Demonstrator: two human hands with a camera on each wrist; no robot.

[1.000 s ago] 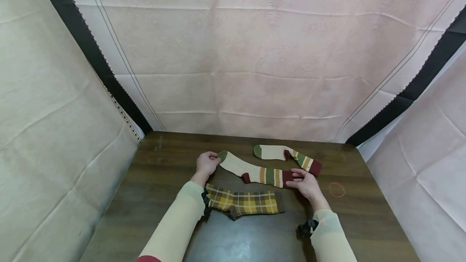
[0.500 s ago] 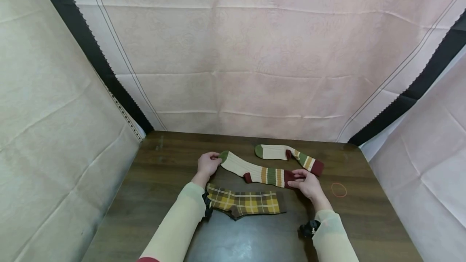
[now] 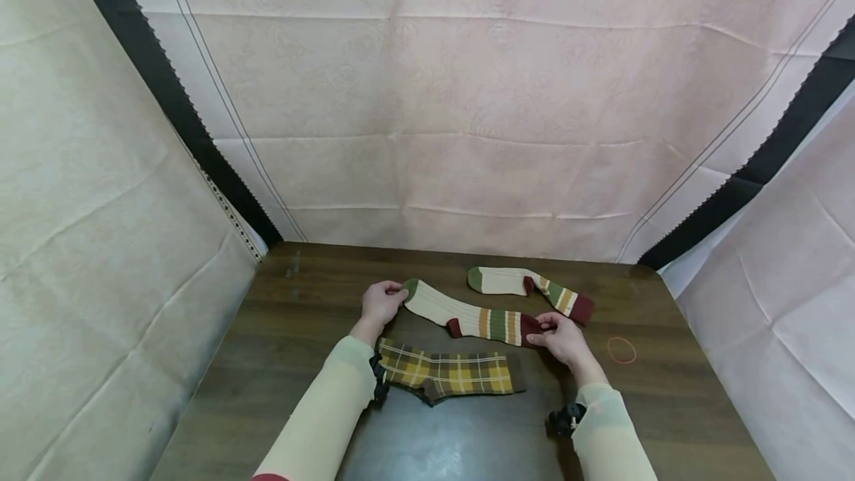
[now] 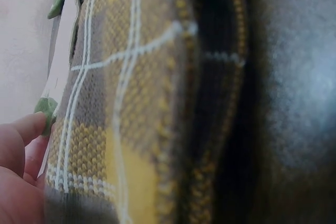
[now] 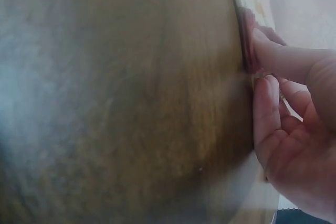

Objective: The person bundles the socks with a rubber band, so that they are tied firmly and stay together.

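Fingers and thumb of the person's left hand (image 3: 381,304) were pinched together on the green toe of a cream striped sock (image 3: 467,316), out in the middle of the dark wooden table (image 3: 675,414). At its other end the right hand (image 3: 562,337) had the maroon cuff clamped between thumb and fingers. That sock stretched between the two hands, its maroon heel pointing toward the person; whether its ends were lifted off the wood, I couldn't tell.

Just beyond it lay a matching sock (image 3: 504,280), bent at the heel, with its maroon cuff slanting down near the right hand. Closer to the person, a yellow and brown checked sock (image 3: 454,373) lay crosswise between the forearms, its left end right beside the left wrist. A thin red ring (image 3: 621,363) rested on the table to the right of the right hand. Pale cloth (image 3: 427,110) hung behind the table, with more along both sides.
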